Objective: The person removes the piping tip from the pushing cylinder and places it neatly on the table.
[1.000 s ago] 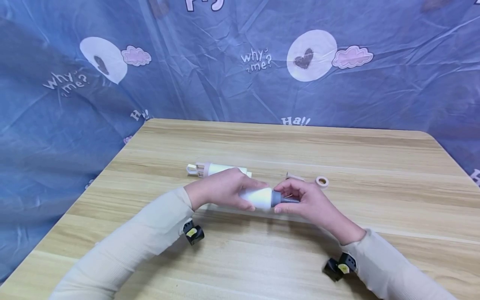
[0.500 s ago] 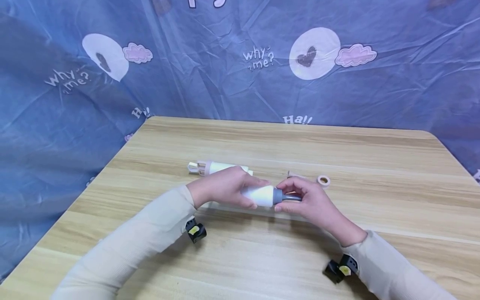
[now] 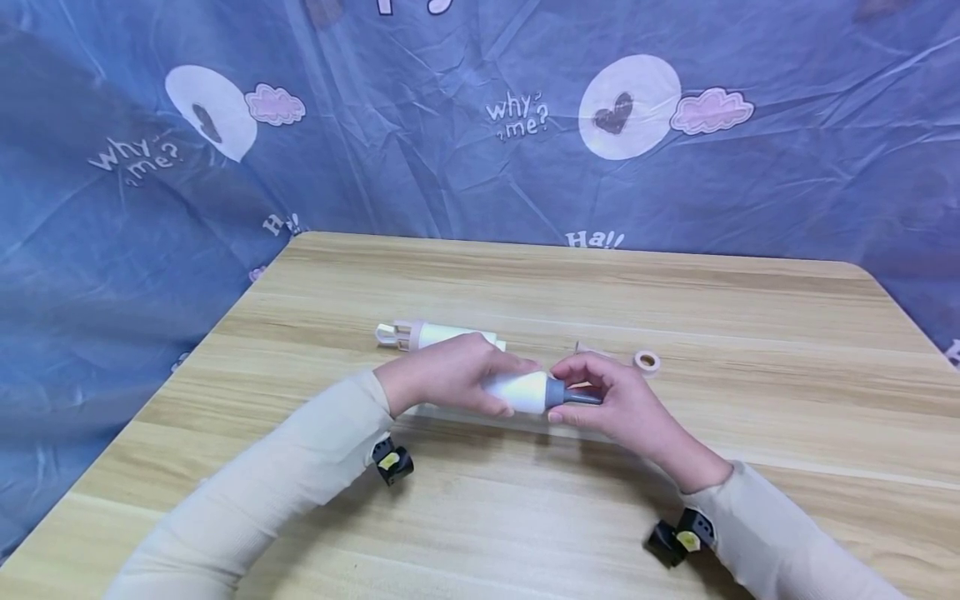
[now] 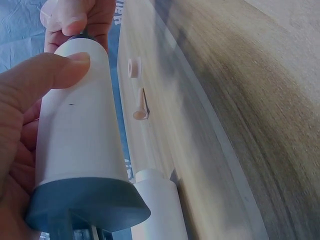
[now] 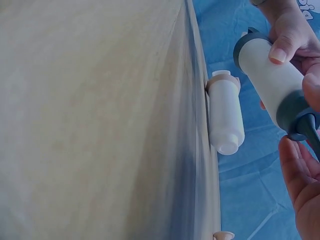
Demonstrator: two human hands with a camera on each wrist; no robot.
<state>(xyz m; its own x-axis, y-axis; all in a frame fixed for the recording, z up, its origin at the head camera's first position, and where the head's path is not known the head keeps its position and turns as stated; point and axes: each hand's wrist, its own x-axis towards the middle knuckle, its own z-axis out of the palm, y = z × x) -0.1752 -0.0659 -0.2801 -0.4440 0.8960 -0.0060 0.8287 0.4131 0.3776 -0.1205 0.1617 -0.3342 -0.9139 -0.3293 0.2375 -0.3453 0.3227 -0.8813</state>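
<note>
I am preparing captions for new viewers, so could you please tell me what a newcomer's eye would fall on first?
Probably the white bottle, near the middle of the head view, with the left hand gripping its body and the right hand at its blue-grey collar. Next comes the blue printed cloth behind the table, with pink clouds.

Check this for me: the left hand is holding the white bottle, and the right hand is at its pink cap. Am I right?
Not quite: the cap is dark grey-blue, as the head view shows. The left hand is holding the white bottle, and the right hand is at that cap.
</note>
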